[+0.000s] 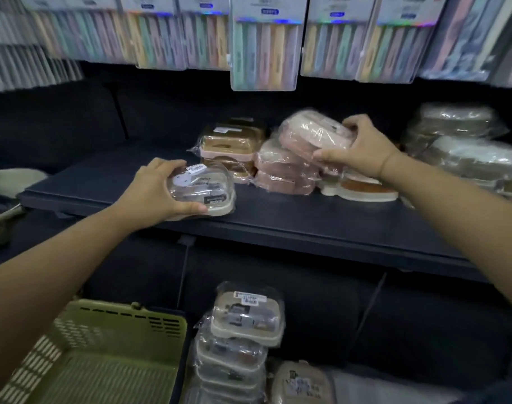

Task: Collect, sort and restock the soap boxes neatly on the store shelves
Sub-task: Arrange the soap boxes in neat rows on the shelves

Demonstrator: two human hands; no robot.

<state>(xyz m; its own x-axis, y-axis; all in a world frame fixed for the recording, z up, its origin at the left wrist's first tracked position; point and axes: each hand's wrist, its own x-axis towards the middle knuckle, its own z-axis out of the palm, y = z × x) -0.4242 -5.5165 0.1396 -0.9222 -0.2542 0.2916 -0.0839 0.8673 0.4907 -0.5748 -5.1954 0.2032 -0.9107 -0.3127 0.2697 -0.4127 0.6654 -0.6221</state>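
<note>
My left hand (158,191) grips a clear-lidded beige soap box (208,193) that rests on the dark shelf (278,223) near its front edge. My right hand (362,147) holds a pink wrapped soap box (313,135), tilted, on top of a stack of pink soap boxes (283,170). Behind my left hand stands a stack of brown-lidded boxes (231,144). Orange-and-white soap boxes (365,189) lie under my right wrist. Lower down, a stack of beige clear-lidded boxes (246,319) stands beside one more box (301,383).
An olive-green plastic basket (109,357) sits at the lower left. Grey wrapped containers (464,147) crowd the shelf's right end. Pastel packaged goods (263,48) hang above the shelf. A pale bowl-like item (12,179) lies at the far left.
</note>
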